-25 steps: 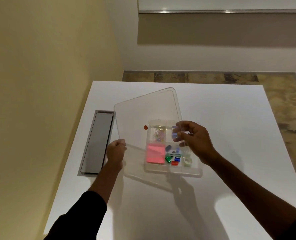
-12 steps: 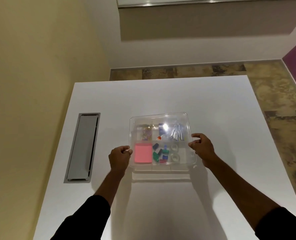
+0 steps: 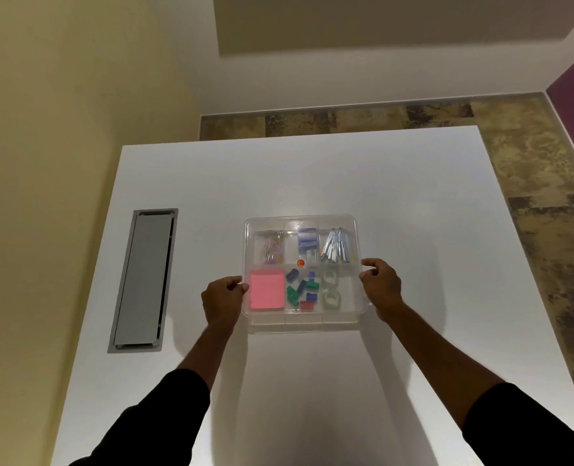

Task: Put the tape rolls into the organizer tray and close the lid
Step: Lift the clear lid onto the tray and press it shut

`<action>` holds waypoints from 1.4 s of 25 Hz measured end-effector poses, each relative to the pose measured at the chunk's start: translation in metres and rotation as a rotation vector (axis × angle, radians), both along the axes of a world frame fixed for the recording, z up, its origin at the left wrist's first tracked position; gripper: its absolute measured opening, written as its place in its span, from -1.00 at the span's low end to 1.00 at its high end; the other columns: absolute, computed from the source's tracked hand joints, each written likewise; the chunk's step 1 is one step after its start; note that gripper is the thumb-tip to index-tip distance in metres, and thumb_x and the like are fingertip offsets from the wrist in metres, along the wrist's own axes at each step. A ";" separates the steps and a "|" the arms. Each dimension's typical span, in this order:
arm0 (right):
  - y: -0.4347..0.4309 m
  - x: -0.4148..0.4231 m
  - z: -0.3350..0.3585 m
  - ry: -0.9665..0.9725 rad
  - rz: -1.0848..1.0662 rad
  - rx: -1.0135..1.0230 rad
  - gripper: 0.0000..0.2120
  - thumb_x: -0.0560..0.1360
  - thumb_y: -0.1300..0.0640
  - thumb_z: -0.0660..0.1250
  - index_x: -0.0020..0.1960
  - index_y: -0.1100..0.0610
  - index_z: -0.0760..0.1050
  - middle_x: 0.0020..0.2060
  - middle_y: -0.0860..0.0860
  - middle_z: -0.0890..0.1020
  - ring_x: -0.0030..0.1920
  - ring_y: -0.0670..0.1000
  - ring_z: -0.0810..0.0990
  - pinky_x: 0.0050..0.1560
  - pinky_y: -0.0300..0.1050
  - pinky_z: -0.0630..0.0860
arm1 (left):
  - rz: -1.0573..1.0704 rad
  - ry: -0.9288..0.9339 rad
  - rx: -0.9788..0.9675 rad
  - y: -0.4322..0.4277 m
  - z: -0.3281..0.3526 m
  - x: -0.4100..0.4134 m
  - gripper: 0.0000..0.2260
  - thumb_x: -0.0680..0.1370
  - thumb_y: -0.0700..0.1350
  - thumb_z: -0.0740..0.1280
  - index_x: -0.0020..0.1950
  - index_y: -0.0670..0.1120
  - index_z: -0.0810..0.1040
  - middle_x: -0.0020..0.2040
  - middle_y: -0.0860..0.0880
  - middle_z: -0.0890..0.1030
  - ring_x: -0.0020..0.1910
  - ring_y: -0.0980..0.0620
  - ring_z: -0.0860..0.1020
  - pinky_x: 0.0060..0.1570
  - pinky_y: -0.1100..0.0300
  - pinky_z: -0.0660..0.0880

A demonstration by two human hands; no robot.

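Note:
A clear plastic organizer tray (image 3: 304, 326) sits mid-table with its clear lid (image 3: 346, 220) lying flat over it. Through the lid I see two clear tape rolls (image 3: 331, 289) in the near right compartment, one behind the other. My left hand (image 3: 223, 299) pinches the lid's left edge. My right hand (image 3: 379, 285) grips the lid's right edge, fingers curled over the rim.
Other compartments hold a pink sticky-note pad (image 3: 267, 292), coloured clips (image 3: 302, 290), paper clips (image 3: 272, 252) and silver items (image 3: 337, 250). A grey cable hatch (image 3: 144, 280) is set into the white table (image 3: 430, 213) at the left. A wall runs along the left.
The lid, held tilted above the tray a second ago, has come down flat onto it. Both hands moved out to the tray's left and right sides.

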State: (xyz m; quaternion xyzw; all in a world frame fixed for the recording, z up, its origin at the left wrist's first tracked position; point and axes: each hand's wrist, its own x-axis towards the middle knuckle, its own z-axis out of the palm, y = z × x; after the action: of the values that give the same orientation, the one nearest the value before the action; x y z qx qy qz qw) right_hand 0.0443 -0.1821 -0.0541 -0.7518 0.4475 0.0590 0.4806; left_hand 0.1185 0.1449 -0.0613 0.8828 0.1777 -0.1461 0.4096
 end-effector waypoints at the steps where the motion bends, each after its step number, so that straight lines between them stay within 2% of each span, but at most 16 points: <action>1: 0.000 -0.001 -0.002 0.005 -0.012 0.000 -0.67 0.58 0.30 0.34 0.29 0.09 0.63 -0.03 0.11 0.72 0.02 0.13 0.68 0.09 0.01 0.62 | -0.002 0.000 0.004 0.000 -0.001 0.001 -0.73 0.52 -0.23 0.56 0.22 -0.18 0.73 0.07 -0.17 0.79 0.01 -0.15 0.77 0.20 -0.14 0.69; 4: -0.003 -0.002 -0.006 0.009 -0.037 0.040 -0.72 0.57 0.26 0.41 0.25 0.05 0.65 -0.07 0.09 0.72 0.03 0.16 0.71 0.16 0.13 0.68 | 0.021 0.024 -0.031 0.003 -0.006 0.004 -0.76 0.52 -0.25 0.55 0.18 -0.15 0.75 0.00 -0.14 0.79 -0.03 -0.11 0.76 0.16 -0.13 0.71; 7: -0.009 -0.002 -0.015 0.023 -0.024 0.068 -0.83 0.55 0.20 0.47 0.11 0.01 0.68 -0.08 0.07 0.73 0.00 0.18 0.73 0.13 0.25 0.71 | 0.043 0.072 -0.065 0.003 -0.008 0.006 -0.79 0.54 -0.26 0.52 0.16 -0.13 0.74 -0.06 -0.12 0.76 -0.05 -0.11 0.74 0.11 -0.13 0.72; 9: -0.013 0.000 -0.020 0.038 -0.036 0.068 -0.90 0.51 0.18 0.50 -0.05 -0.01 0.68 -0.09 0.06 0.74 -0.02 0.20 0.73 0.10 0.26 0.71 | 0.054 0.103 -0.076 0.001 -0.009 0.008 -0.81 0.55 -0.27 0.49 0.14 -0.11 0.73 -0.06 -0.13 0.75 -0.07 -0.13 0.73 0.09 -0.12 0.71; 11: -0.015 0.000 -0.023 0.049 -0.057 0.079 -0.90 0.51 0.16 0.52 -0.10 -0.02 0.66 -0.09 0.08 0.74 -0.05 0.21 0.74 0.08 0.26 0.72 | 0.048 0.112 -0.070 -0.002 -0.009 0.010 -0.82 0.55 -0.29 0.46 0.12 -0.11 0.71 -0.07 -0.14 0.74 -0.09 -0.12 0.71 0.09 -0.09 0.70; 13: -0.014 -0.001 -0.021 0.045 -0.063 0.084 -0.93 0.53 0.13 0.51 0.01 0.03 0.67 -0.02 0.13 0.75 -0.04 0.21 0.73 0.10 0.25 0.71 | 0.031 0.104 -0.069 -0.004 -0.010 0.010 -0.79 0.57 -0.28 0.42 0.19 -0.12 0.68 -0.03 -0.13 0.72 0.02 -0.17 0.71 0.12 -0.08 0.68; 16: -0.008 -0.006 -0.014 0.031 0.041 0.010 -0.55 0.60 0.02 0.48 0.42 0.13 0.51 0.30 0.17 0.64 0.26 0.20 0.65 0.28 0.17 0.64 | 0.007 0.058 -0.038 -0.011 -0.011 0.004 -0.60 0.63 -0.13 0.39 0.47 -0.13 0.49 0.34 -0.21 0.62 0.32 -0.22 0.61 0.30 -0.16 0.61; 19: -0.008 0.005 -0.008 -0.009 0.283 -0.225 -0.25 0.60 -0.16 0.45 0.64 0.14 0.26 0.61 0.13 0.36 0.58 0.16 0.38 0.47 0.14 0.45 | -0.148 -0.046 0.091 -0.022 -0.012 0.013 -0.36 0.66 0.13 0.36 0.65 -0.08 0.23 0.65 -0.18 0.32 0.60 -0.22 0.36 0.50 -0.23 0.45; 22: -0.013 0.036 -0.014 -0.032 0.669 -0.535 -0.08 0.59 -0.33 0.34 0.71 0.14 0.07 0.72 0.10 0.10 0.72 0.14 0.06 0.63 0.14 0.19 | -0.443 -0.228 0.325 -0.038 -0.012 0.040 -0.25 0.66 0.24 0.29 0.71 -0.09 0.10 0.73 -0.15 0.15 0.72 -0.17 0.12 0.62 -0.16 0.19; 24: -0.015 0.060 -0.020 -0.019 0.870 -0.631 -0.04 0.60 -0.41 0.23 0.73 0.14 -0.04 0.74 0.09 -0.03 0.73 0.13 -0.08 0.68 0.15 0.04 | -0.608 -0.299 0.403 -0.050 -0.013 0.060 -0.21 0.67 0.29 0.23 0.72 -0.11 0.03 0.75 -0.14 0.07 0.74 -0.16 0.01 0.66 -0.14 0.07; 26: -0.015 0.076 -0.026 0.017 0.989 -0.686 -0.03 0.60 -0.48 0.08 0.74 0.11 -0.13 0.74 0.06 -0.13 0.73 0.10 -0.17 0.72 0.20 -0.03 | -0.726 -0.306 0.445 -0.058 -0.018 0.074 -0.20 0.67 0.33 0.13 0.73 -0.13 -0.01 0.76 -0.14 0.02 0.74 -0.15 -0.03 0.69 -0.18 0.04; 29: -0.016 0.086 -0.037 -0.003 1.017 -0.719 -0.03 0.58 -0.52 -0.03 0.74 0.08 -0.17 0.73 0.03 -0.18 0.72 0.09 -0.23 0.72 0.23 -0.08 | -0.771 -0.273 0.492 -0.060 -0.030 0.085 -0.16 0.65 0.41 0.04 0.73 -0.12 -0.01 0.76 -0.13 0.00 0.74 -0.15 -0.04 0.69 -0.25 0.07; 35: -0.011 0.084 -0.058 -0.078 0.939 -0.778 -0.04 0.60 -0.52 0.00 0.74 0.08 -0.14 0.74 0.04 -0.14 0.73 0.09 -0.20 0.72 0.23 -0.09 | -0.757 -0.314 0.448 -0.057 -0.049 0.084 -0.10 0.61 0.47 0.04 0.74 -0.07 -0.13 0.76 -0.09 -0.12 0.75 -0.11 -0.15 0.69 -0.29 0.00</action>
State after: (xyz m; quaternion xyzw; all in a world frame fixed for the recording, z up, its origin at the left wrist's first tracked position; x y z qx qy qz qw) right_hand 0.1287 -0.1926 -0.1124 -0.9908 0.0390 0.0694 0.1091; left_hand 0.2029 0.0883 -0.1103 0.9637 -0.1939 -0.1081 0.1487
